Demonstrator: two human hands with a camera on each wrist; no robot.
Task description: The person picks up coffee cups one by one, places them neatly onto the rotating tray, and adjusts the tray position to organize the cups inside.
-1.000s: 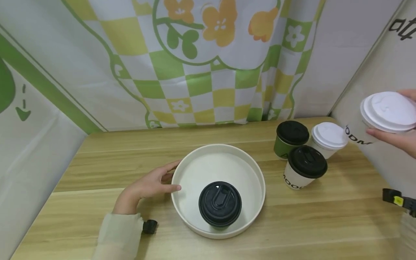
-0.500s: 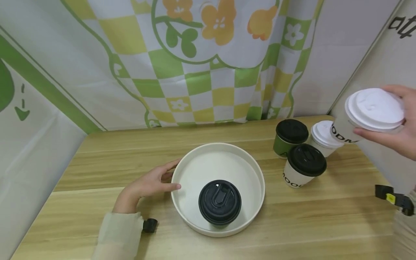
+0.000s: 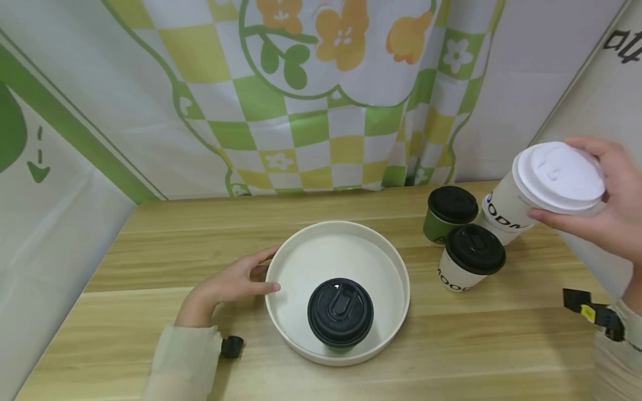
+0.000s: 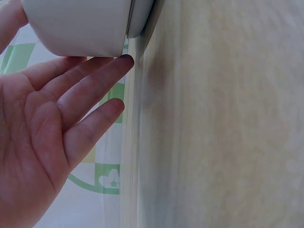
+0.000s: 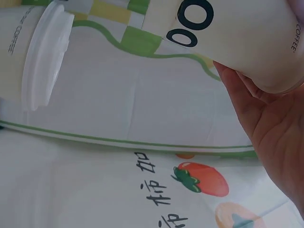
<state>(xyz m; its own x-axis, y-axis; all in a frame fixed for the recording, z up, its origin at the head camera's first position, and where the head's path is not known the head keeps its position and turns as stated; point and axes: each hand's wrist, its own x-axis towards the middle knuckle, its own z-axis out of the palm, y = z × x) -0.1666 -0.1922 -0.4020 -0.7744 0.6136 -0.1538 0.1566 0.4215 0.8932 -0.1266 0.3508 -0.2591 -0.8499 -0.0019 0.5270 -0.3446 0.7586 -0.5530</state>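
Note:
My left hand [image 3: 228, 284] holds the rim of a round cream tray [image 3: 301, 250], thumb over the edge and fingers against its outer wall, as the left wrist view of the tray wall [image 4: 78, 28] shows. Near the tray's front stands a cup with a black lid [image 3: 340, 313]. My right hand [image 3: 614, 200] grips a white paper cup [image 3: 559, 175] with a white lid, thumb and fingers around it just below the lid. It is raised and tilted, and in the head view it overlaps another white-lidded cup [image 5: 45, 57], hiding most of that one.
A green cup with a black lid [image 3: 451, 214] and a white cup with a black lid [image 3: 468, 259] stand close together on the right of the wooden table [image 3: 200, 234]. A checkered, flowered curtain [image 3: 311, 128] hangs behind the table's back edge.
My right hand has carried the white-lidded cup leftward, from the right edge of the view to over the standing cups. My left hand and the tray have stayed put.

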